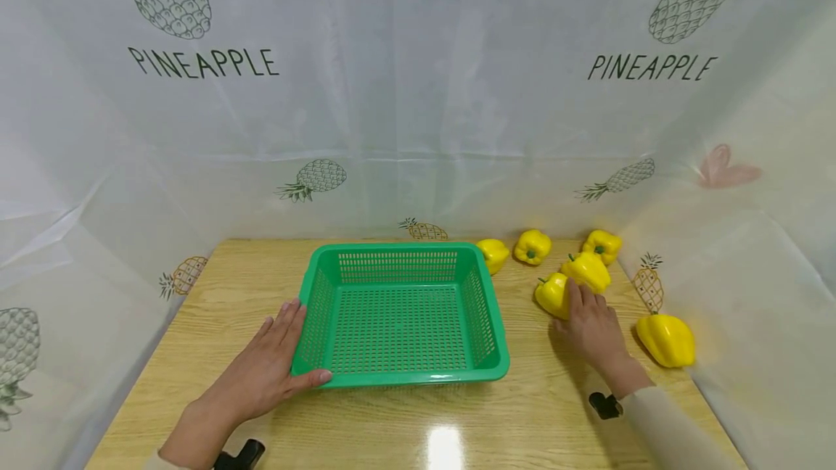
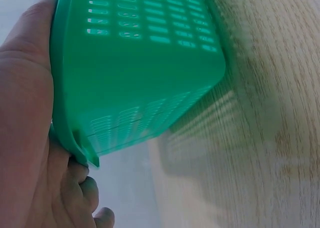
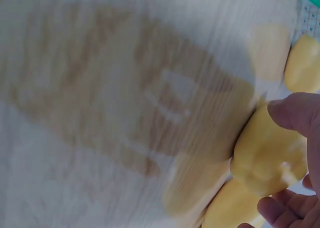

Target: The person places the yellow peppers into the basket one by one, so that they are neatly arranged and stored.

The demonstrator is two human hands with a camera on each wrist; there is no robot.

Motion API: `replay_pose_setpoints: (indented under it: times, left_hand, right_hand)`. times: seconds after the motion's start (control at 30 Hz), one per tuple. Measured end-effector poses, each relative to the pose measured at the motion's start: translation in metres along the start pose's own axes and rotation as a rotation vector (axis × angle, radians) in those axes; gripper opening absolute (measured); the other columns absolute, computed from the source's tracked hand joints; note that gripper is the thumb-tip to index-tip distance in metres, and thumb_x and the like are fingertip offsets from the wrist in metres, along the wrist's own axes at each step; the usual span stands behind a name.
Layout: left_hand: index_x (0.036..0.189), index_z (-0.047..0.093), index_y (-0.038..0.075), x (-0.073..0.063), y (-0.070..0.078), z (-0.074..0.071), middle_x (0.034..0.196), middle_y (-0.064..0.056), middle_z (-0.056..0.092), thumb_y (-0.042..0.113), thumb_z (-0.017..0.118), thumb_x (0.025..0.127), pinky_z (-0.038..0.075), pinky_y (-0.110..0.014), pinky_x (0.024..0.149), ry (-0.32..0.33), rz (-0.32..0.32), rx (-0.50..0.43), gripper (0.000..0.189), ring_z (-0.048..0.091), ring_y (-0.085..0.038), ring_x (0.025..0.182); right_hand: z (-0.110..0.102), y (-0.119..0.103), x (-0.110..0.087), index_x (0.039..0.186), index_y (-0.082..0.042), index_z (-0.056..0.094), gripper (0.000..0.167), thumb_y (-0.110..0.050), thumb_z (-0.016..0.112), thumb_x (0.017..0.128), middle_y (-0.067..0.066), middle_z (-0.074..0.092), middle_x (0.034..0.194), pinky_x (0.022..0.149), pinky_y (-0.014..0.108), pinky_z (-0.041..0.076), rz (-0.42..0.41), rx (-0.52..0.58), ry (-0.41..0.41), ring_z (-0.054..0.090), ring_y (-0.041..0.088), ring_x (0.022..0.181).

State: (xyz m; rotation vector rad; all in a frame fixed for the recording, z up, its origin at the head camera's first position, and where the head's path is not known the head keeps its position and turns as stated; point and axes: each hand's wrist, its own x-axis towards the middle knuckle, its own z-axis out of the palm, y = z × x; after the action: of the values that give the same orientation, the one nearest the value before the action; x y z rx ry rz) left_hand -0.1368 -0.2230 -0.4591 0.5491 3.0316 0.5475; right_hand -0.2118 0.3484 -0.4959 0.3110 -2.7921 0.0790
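Observation:
A green plastic basket [image 1: 405, 380] with slotted walls stands on the wooden table. My left hand [image 1: 261, 372] rests on its near left corner, fingers lying straight along the left rim and thumb along the front rim. To the right of the basket, my right hand [image 1: 591, 325] holds a yellow bell pepper [image 1: 552, 296], partly covered by the fingers. In the right wrist view, thumb and fingers lie on opposite sides of this pepper [image 3: 265, 150]. Another yellow bell pepper [image 1: 586, 271] lies just behind it.
More yellow peppers lie around: one beside the basket's back right corner [image 1: 494, 255], one at the back [image 1: 532, 246], another in the back right corner [image 1: 602, 246], and one at the right edge [image 1: 666, 340]. White pineapple-print sheeting [image 1: 418, 107] encloses the wooden table [image 1: 366, 430].

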Motion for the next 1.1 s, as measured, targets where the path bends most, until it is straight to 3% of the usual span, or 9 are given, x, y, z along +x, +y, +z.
replay_pose_setpoints:
  times: [0.1,0.27,0.53,0.7,0.83,0.97,1.1]
  left_hand:
    - [0.166,0.019,-0.006,0.0,0.0,0.0,0.173,-0.027,0.018,0.076,0.062,0.092,0.025,-0.067,0.124,0.0,-0.001,-0.001,0.119,0.02,-0.047,0.159]
    - [0.166,0.018,-0.006,-0.001,0.0,0.001,0.174,-0.027,0.017,0.076,0.062,0.092,0.025,-0.067,0.124,-0.002,-0.006,-0.003,0.119,0.02,-0.047,0.159]
    - [0.166,0.017,-0.005,-0.001,-0.001,0.001,0.174,-0.026,0.015,0.076,0.062,0.092,0.025,-0.066,0.124,-0.006,-0.008,-0.02,0.119,0.018,-0.047,0.16]
    - [0.166,0.017,-0.006,0.0,-0.001,0.001,0.174,-0.027,0.015,0.076,0.063,0.092,0.025,-0.067,0.124,-0.002,-0.011,-0.026,0.12,0.018,-0.047,0.16]
    - [0.166,0.017,-0.006,0.0,-0.001,0.001,0.174,-0.027,0.015,0.076,0.062,0.091,0.024,-0.066,0.125,-0.005,-0.017,-0.031,0.12,0.018,-0.047,0.16]
    - [0.167,0.016,-0.005,0.001,-0.001,0.001,0.174,-0.026,0.014,0.077,0.061,0.092,0.024,-0.066,0.125,-0.006,-0.018,-0.03,0.12,0.017,-0.046,0.161]
    - [0.166,0.016,-0.005,0.001,-0.001,0.002,0.174,-0.026,0.014,0.078,0.061,0.092,0.024,-0.066,0.125,-0.004,-0.016,-0.028,0.12,0.018,-0.046,0.161]
  right_hand:
    - [0.002,-0.006,-0.003,0.149,0.012,0.037,0.091,-0.025,0.09,0.084,0.039,0.058,0.128,0.079,0.07,0.054,0.009,-0.007,0.043,0.061,0.058,0.106]
    - [0.004,-0.017,-0.007,0.147,0.01,0.038,0.09,-0.029,0.09,0.085,0.04,0.057,0.126,0.079,0.07,0.053,0.046,0.019,0.03,0.06,0.058,0.106]
    - [0.001,-0.025,-0.002,0.144,0.01,0.043,0.094,-0.033,0.095,0.077,0.035,0.056,0.129,0.076,0.066,0.052,-0.036,-0.03,0.101,0.058,0.054,0.112]
    - [-0.01,-0.015,0.011,0.151,0.008,0.042,0.104,-0.034,0.098,0.074,0.031,0.05,0.148,0.098,0.07,0.048,-0.174,-0.108,0.018,0.05,0.051,0.132]
    - [-0.014,-0.003,0.022,0.156,0.007,0.039,0.104,-0.033,0.095,0.078,0.029,0.045,0.157,0.109,0.071,0.043,-0.3,-0.21,-0.083,0.044,0.049,0.144]
    - [-0.015,0.003,0.032,0.16,0.006,0.033,0.11,-0.038,0.094,0.079,0.027,0.04,0.163,0.114,0.073,0.038,-0.33,-0.212,-0.193,0.039,0.049,0.149]
    - [-0.015,0.006,0.04,0.161,0.005,0.031,0.113,-0.04,0.094,0.078,0.027,0.04,0.164,0.116,0.071,0.037,-0.337,-0.176,-0.243,0.039,0.049,0.15]
